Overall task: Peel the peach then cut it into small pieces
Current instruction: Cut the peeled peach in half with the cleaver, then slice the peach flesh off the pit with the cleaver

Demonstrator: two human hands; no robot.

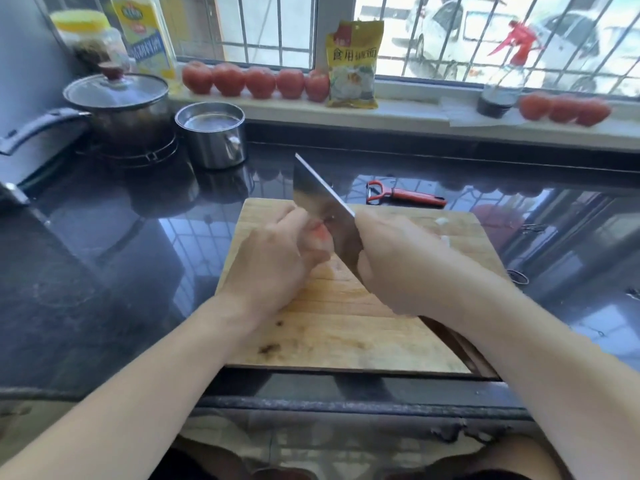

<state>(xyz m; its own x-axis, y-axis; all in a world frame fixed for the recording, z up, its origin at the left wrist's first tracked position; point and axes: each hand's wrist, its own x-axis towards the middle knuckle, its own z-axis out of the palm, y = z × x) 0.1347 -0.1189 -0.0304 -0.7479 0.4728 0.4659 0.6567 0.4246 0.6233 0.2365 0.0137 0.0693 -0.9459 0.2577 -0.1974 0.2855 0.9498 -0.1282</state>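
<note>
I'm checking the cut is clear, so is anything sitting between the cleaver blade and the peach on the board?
Nothing visible does. The broad steel cleaver in the right hand sits right against the peeled pale peach, which the left hand grips on the wooden cutting board.

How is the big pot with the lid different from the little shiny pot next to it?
The big pot wears a glass lid with a red knob; the little pot is open on top. The big pot has a long dark handle and sits on the stove; the little pot stands on the counter. Both are shiny metal.
</note>
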